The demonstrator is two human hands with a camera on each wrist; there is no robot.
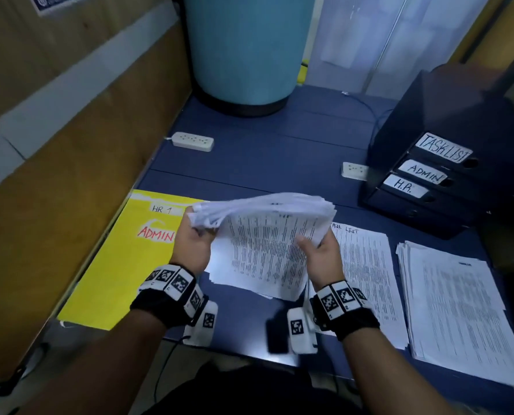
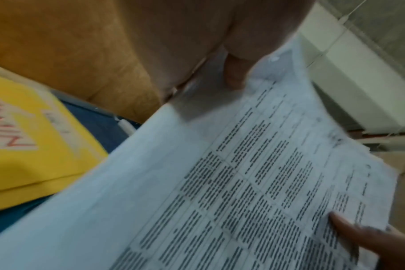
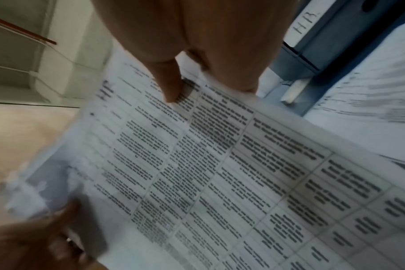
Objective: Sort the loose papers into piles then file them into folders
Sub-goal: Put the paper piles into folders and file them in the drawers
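Note:
I hold a thick stack of printed papers (image 1: 264, 241) tilted above the blue desk (image 1: 264, 145), its top edge fanned. My left hand (image 1: 194, 239) grips the stack's top left corner. My right hand (image 1: 320, 251) grips its right edge, thumb on the printed face. In the left wrist view the stack (image 2: 220, 191) fills the frame below my left hand (image 2: 222, 60). The right wrist view shows my right hand (image 3: 192, 69) with its thumb on the papers (image 3: 220, 173). A yellow folder (image 1: 121, 259) marked ADMIN lies at the left. Two paper piles (image 1: 366, 274) (image 1: 459, 310) lie at the right.
A black drawer unit (image 1: 447, 151) labelled TASKLIST, ADMIN and H.R. stands at the back right. A large blue cylinder (image 1: 243, 49) stands at the back. Two white power strips (image 1: 193, 141) (image 1: 354, 170) lie on the desk. A cardboard wall (image 1: 55, 115) bounds the left side.

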